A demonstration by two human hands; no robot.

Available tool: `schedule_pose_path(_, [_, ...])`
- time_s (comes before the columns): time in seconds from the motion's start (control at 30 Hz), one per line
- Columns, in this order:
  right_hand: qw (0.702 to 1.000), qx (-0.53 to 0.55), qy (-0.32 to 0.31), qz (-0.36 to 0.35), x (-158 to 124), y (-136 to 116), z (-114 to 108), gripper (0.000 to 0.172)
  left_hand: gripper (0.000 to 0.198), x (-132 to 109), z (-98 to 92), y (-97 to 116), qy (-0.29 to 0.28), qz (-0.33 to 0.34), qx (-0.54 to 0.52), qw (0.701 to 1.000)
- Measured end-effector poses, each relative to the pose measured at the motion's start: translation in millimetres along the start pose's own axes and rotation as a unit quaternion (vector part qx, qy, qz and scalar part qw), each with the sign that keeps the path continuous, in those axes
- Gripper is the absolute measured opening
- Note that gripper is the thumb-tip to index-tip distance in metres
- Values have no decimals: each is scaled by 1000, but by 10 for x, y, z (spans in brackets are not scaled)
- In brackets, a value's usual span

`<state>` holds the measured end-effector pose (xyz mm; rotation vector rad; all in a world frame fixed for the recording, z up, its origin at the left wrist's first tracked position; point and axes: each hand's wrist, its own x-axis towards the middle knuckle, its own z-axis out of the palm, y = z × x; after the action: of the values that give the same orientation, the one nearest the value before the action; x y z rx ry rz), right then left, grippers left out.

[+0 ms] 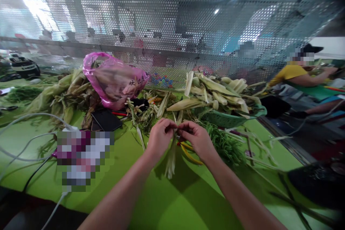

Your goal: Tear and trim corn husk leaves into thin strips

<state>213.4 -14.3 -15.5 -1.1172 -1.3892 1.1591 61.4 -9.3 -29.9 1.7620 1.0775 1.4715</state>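
A bunch of pale corn husk strips (170, 165) hangs above the near middle of the counter (161, 206), its upper end pinched between the person's two hands. The left hand (161, 134) and the right hand (197, 138) meet there, thumbs and forefingers pressed on the husk; a small dark, shiny spot by the right fingertips is too small to identify. The step in hand appears to be fine fingertip work at that pinched point. The next move probably calls for a light, steady grip, since dry husk could split along its grain.

The strips are thin, fibrous and ribbed, fraying into a loose fan at the bottom. Just beside them lies a tool with curved, smooth yellow handles (187, 154). Beyond, stiff, curling husks (215, 91) heap over a green plastic basket (229, 118), with feathery green sprigs (225, 145) nearer the right hand. Farther left sit a glossy, crinkled pink plastic bag (113, 88) and a browner, limp husk pile (66, 95). A perforated metal screen (161, 21) stands behind everything.
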Motion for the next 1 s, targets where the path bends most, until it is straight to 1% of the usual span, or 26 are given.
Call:
schedule_pose_path(0.13, [1000,1,-20,1,-9,-49,-16,25,22,0,-11,17,-4,6,4,1000])
schedule_pose_path(0.23, [999,8,-28,13,-6,-74,-30,24,24,-7,-15,29,-1,17,5,1000])
schedule_pose_path(0.37, [999,-6,-33,2,2,-68,-36,22,25,-5,-11,24,-5,27,9,1000])
schedule_pose_path(0.5, [999,-19,-39,-4,8,-47,-34,24,23,9,-11,6,1,24,10,1000])
schedule_pose_path(0.63, [999,-31,-29,-4,6,-39,-35,25,24,16,-9,-14,0,23,-4,1000])
schedule_pose_path(0.8, [1000,-22,5,13,-26,-69,-13,18,24,10,14,-60,-4,2,-21,1000])
schedule_pose_path(0.9, [1000,-13,6,14,-47,-96,4,13,25,11,22,-70,-5,-13,-16,1000])
schedule_pose_path(1.0, [1000,-10,4,14,-49,-109,3,10,19,20,20,-69,-5,-34,-30,999])
